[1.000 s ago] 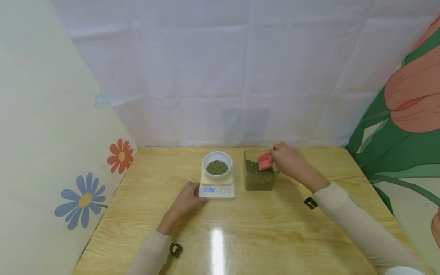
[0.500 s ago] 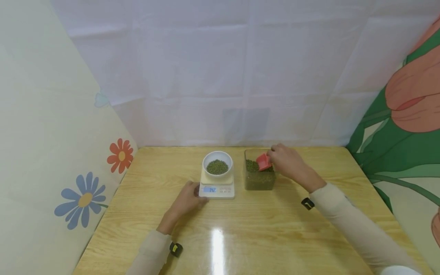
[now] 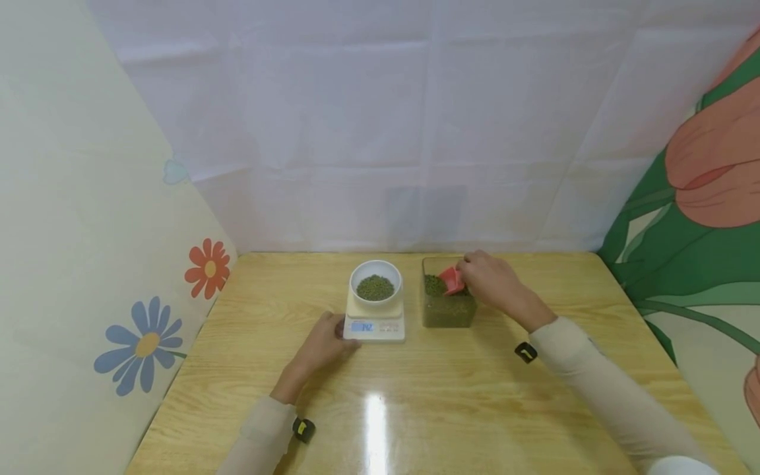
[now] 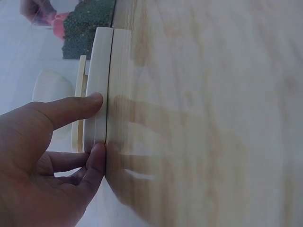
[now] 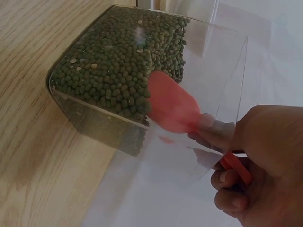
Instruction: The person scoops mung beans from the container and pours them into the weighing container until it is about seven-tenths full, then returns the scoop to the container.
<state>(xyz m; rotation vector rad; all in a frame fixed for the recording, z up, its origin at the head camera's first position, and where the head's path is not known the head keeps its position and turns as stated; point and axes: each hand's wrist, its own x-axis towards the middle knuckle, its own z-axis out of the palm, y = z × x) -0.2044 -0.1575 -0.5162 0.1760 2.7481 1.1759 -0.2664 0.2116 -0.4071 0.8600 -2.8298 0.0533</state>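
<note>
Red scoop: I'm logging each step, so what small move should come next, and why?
Probably push the red scoop deeper: the right hand holds it, its tip meets the beans in the clear container, and its visible inside looks bare.

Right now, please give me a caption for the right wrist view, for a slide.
A right hand holds a red scoop against green beans inside a clear box on a table.
</note>
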